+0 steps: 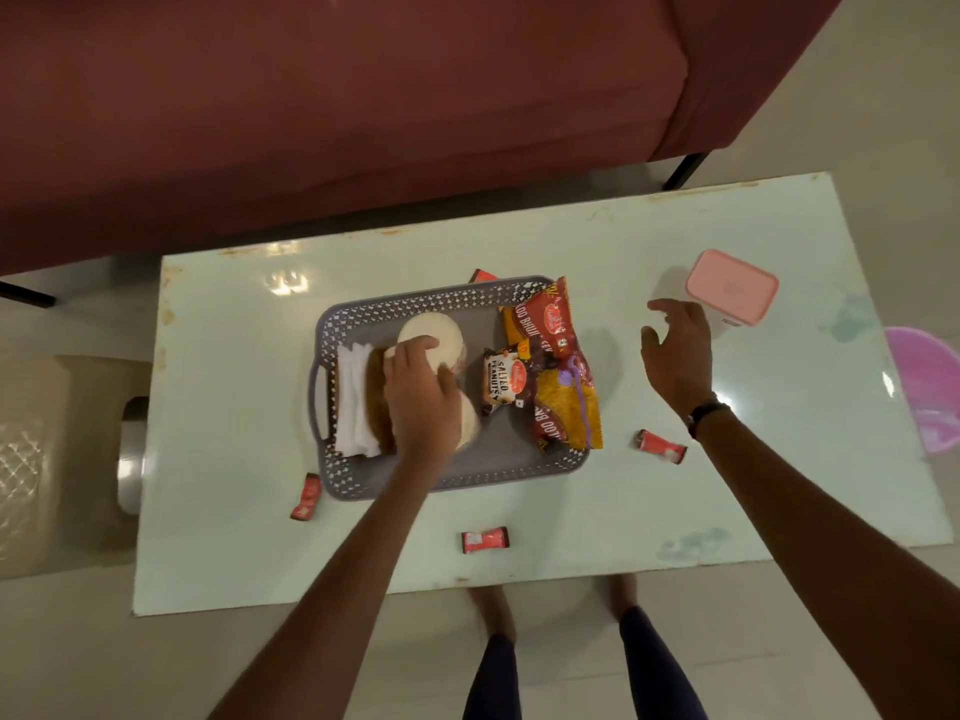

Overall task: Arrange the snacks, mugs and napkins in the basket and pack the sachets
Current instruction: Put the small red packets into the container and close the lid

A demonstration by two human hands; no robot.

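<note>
Head view: a grey basket (452, 480) is seen on a pale glass-topped table (779, 485), with packing under way.
Left hand (423, 392): laid palm-down over two white mugs (441, 332) in the basket, fingers curled on a rim; whether a mug is actually gripped cannot be told.
Right hand (675, 350): held open and empty above the table, fingers spread, near a lidded pink box (732, 285).
Napkins (356, 402): a white stack is stood along the basket's left wall, just beside the mugs.
Snacks: a peanut packet (501, 379) and two larger bags (563, 402) are piled at the right end, one overhanging the rim.
Sachets (485, 541): four red ones are scattered on the table around the basket (one half hidden behind its far edge).
Handling, mugs: judged hard, breakable and smooth; best taken by the rim or body.
Handling, sachets: judged light, thin and slippery on glass; a fingertip pinch at an edge is suggested.
Handling, bags: judged crinkly, air-filled and easily crushed.
</note>
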